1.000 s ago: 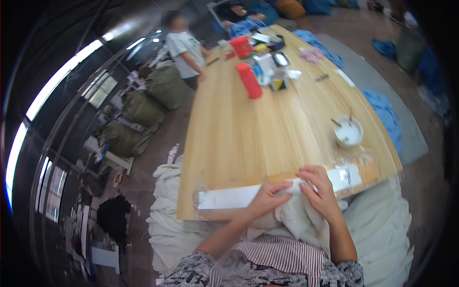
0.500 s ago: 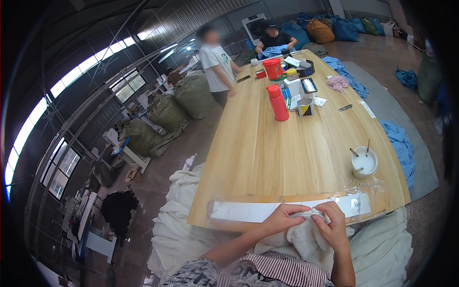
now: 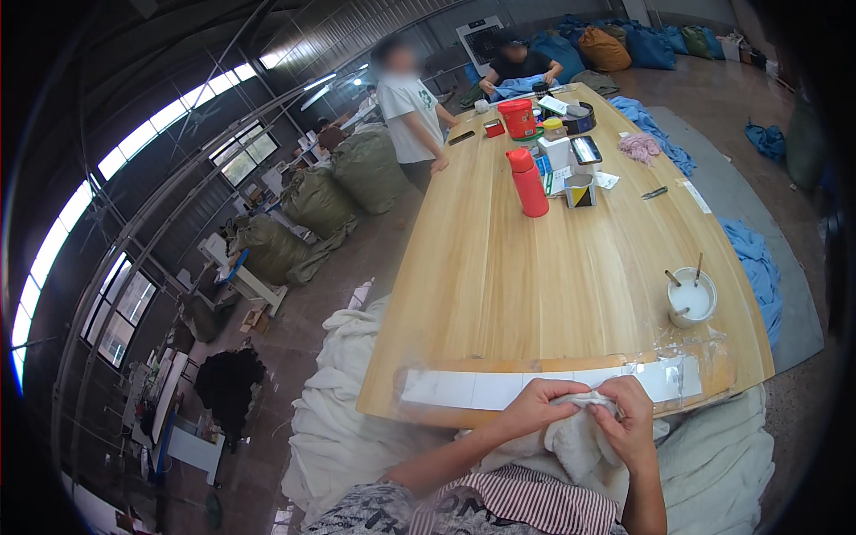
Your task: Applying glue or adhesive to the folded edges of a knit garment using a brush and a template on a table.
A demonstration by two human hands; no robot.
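Both my hands meet at the near edge of the wooden table [image 3: 517,294], gripping a fluffy white cloth [image 3: 571,446]. My left hand [image 3: 542,406] pinches its upper edge between thumb and fingers. Close beside it, my right hand [image 3: 628,417] pinches the same edge with bent fingers. The rest of the cloth hangs below my hands towards my lap, over a striped apron [image 3: 535,499]. Just beyond my hands, a long white strip [image 3: 473,389] lies taped to the table's near edge.
A white tub of white liquid with sticks [image 3: 693,308] stands at the right. Farther back are a red bottle [image 3: 529,187], a red bucket [image 3: 516,119] and small boxes. White fabric [image 3: 330,428] drapes beside the table. One person [image 3: 406,116] stands at the left; another [image 3: 522,69] handles blue cloth.
My view has shifted slightly, so the table and its things sit a little differently. My hands keep their pinch on the white cloth, with only slight finger movement.
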